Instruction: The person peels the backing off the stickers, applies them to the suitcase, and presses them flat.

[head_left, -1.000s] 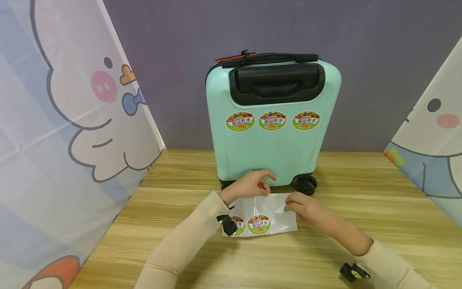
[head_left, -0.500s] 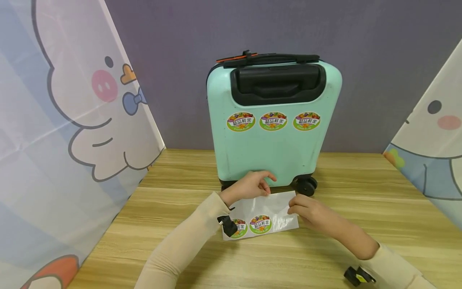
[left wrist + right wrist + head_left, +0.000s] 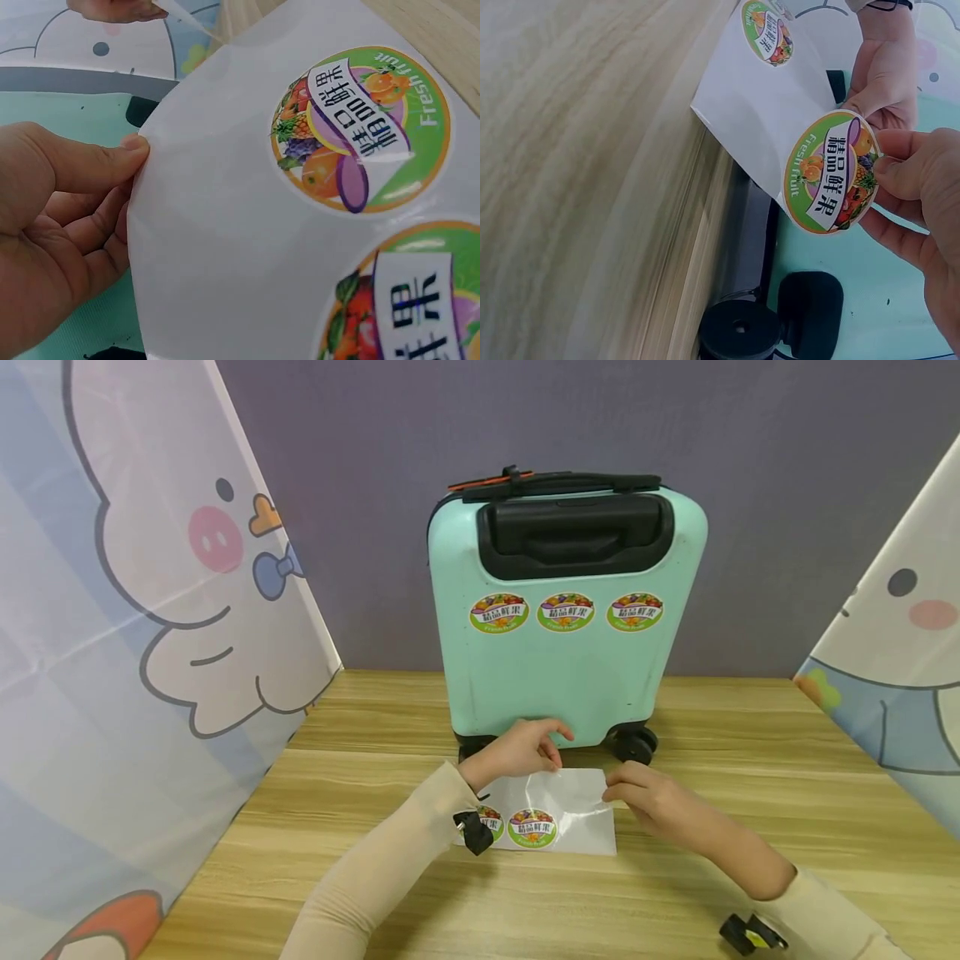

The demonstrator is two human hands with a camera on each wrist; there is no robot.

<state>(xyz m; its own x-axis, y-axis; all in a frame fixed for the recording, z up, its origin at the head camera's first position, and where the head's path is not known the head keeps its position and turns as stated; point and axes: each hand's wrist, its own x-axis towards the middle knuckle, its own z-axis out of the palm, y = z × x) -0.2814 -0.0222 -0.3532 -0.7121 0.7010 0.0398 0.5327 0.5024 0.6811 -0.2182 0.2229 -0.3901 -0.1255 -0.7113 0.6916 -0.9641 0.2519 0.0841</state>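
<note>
My left hand (image 3: 525, 747) pinches the far edge of a white sticker sheet (image 3: 202, 247) between thumb and fingers. Two oval fruit stickers (image 3: 360, 127) show on the sheet; one is partly behind the left wrist in the head view. My right hand (image 3: 922, 187) pinches a similar oval fruit sticker (image 3: 831, 172) by its edge, its printed face towards the right wrist camera. That sticker stands up at the sheet's right end, and whether part of it still clings there I cannot tell. In the head view the right hand (image 3: 648, 797) is right of the left.
A mint-green suitcase (image 3: 555, 685) stands upright just behind the sheet, with a row of three oval stickers (image 3: 566, 612) below its black handle recess. One black wheel (image 3: 633, 743) shows. Wooden tabletop (image 3: 360, 735) surrounds it; a grey wall (image 3: 337, 485) rises behind.
My right hand has drawn slightly to the right with the sticker. The sheet's right end lifted and tilted, then settled lower. The left hand has stayed at the far edge.
</note>
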